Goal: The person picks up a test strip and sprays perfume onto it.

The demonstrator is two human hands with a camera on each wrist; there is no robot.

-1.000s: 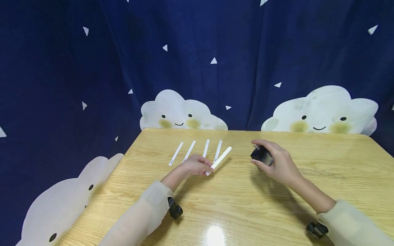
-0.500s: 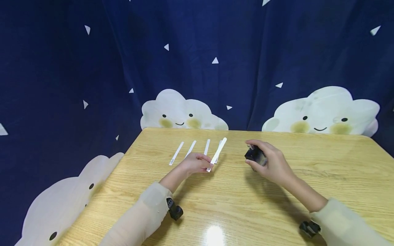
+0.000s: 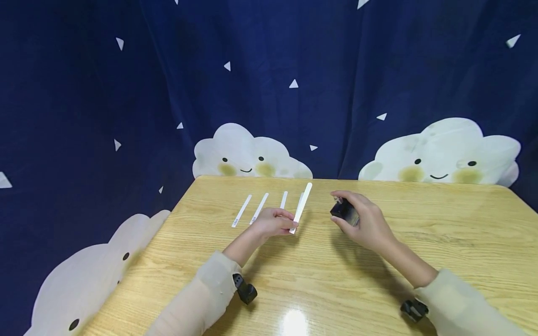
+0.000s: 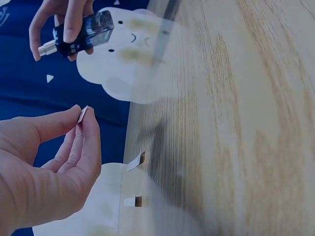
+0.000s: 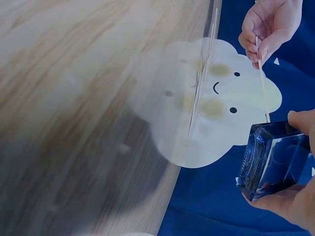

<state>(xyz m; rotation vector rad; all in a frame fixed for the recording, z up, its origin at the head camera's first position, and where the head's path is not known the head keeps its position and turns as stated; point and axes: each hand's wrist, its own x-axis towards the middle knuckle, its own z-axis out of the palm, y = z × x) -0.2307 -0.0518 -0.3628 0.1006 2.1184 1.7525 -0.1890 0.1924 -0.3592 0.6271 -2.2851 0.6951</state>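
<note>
My left hand [image 3: 271, 224] pinches a white paper test strip [image 3: 304, 200] by its lower end, between thumb and fingertips. The strip is raised above the table and points up and away. My right hand [image 3: 370, 225] grips a square glass perfume bottle [image 3: 350, 213] with a dark collar, held in the air to the right of the strip. In the left wrist view a fingertip lies at the bottle's silver spray nozzle [image 4: 47, 48]. The nozzle side faces the strip across a small gap. In the right wrist view the bottle's thick glass base [image 5: 273, 160] shows.
Several more white strips [image 3: 241, 211] lie in a row on the wooden table [image 3: 328, 280], left of and behind the held strip. One is partly covered by it. A dark blue curtain [image 3: 269, 84] with smiling clouds hangs behind the table's back edge.
The held strip has swung from a rightward slant to nearly upright and is raised a little. My right hand has moved left with the bottle, closer to the strip.
</note>
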